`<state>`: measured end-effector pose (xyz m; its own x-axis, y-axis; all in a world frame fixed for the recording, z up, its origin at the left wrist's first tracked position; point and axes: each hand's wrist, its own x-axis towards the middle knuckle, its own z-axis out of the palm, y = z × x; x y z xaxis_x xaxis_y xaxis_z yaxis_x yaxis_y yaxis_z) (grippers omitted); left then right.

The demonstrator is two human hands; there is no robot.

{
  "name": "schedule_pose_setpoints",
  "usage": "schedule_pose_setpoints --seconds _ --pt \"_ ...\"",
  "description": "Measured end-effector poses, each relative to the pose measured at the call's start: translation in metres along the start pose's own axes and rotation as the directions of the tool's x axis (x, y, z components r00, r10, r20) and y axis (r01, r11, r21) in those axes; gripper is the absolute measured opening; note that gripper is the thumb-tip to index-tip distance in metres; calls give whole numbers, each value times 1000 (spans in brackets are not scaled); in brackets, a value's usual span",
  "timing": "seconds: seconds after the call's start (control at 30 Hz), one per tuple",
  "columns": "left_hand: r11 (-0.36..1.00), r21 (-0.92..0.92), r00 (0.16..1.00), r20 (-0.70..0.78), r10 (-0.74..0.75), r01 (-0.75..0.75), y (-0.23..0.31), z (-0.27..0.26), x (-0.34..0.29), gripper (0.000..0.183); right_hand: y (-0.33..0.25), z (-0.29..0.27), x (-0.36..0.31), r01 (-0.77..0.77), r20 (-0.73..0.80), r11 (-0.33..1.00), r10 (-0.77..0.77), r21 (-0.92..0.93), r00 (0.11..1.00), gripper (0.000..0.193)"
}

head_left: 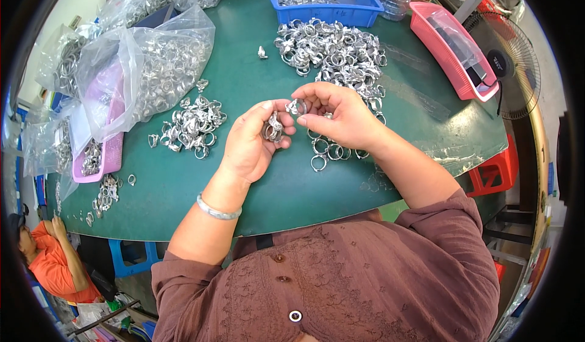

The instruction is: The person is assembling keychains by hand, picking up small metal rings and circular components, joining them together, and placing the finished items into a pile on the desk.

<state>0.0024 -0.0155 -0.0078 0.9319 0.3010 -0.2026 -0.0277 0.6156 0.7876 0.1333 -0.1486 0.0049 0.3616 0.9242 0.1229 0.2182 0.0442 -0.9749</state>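
Over the middle of the green table, my left hand (250, 139) is closed around several silver-coloured metal rings (272, 128) bunched against its fingers. Just to the right, my right hand (338, 113) pinches one silver ring (295, 106) between thumb and forefinger, close to the left fingertips. A big heap of silver rings (332, 46) spreads beyond my right hand, and part of it is hidden under that hand and forearm. To the left of my left hand lies a smaller heap of rings (195, 124). One lone ring (262, 52) rests on the table farther back.
A blue tray (359, 16) with small metal pieces stands at the back. Clear plastic bags (170, 61) full of rings and a pink basket (113, 159) crowd the left. At right are another pink basket (448, 61) and a fan (518, 61). Someone in orange (61, 269) sits at far left.
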Motion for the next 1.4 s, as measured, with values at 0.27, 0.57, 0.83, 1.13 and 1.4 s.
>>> schedule_pose_setpoints --seconds 0.27,0.57,0.83,1.13,1.4 --pt "988 -155 997 83 -9 21 0 -6 2 41 -7 -4 -1 -45 -40 997 47 57 998 32" --pt "982 -185 994 113 1 20 2 -4 3 44 -5 -5 -1 -36 -66 998 32 -52 997 31" --pt "984 -172 993 111 -27 46 4 -4 3 39 -6 -5 -1 -13 -71 996 7 -85 997 31" --pt "989 -143 994 106 -24 39 1 -6 3 31 -3 -3 0 145 -136 969 -174 -198 975 25" --pt "991 -130 996 89 3 9 2 -3 1 26 -3 -2 -2 69 -105 998 -70 -11 992 27"
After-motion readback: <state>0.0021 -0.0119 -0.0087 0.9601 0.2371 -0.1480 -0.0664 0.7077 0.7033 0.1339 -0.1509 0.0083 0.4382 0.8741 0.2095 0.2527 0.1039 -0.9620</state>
